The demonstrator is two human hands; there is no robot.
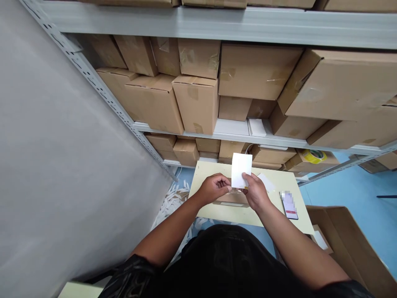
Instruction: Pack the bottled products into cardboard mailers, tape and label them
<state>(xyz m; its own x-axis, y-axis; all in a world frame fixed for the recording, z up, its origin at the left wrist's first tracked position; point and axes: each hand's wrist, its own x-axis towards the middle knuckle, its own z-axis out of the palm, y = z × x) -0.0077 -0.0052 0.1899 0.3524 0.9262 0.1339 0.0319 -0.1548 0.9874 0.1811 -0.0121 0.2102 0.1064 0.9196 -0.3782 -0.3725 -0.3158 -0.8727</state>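
Note:
My right hand (257, 193) grips a blank white label sheet (241, 167), its thumb on the lower right part of the front. Close to the sheet's lower left corner, my left hand (216, 188) has its thumb and fingers pinched together; whether they hold the corner or something small is not clear. Beneath both hands lies a small brown cardboard box (228, 198) with shiny tape on top and a white strip on its near side. The box rests on a cream table (214, 212).
A phone (289, 205) and a white paper (266, 182) lie on the table's right part. Metal shelves (198, 20) full of cardboard boxes rise behind, with a yellow tape roll (314, 156) low right. White scraps (169, 203) litter the floor left; a large open carton (347, 240) stands right.

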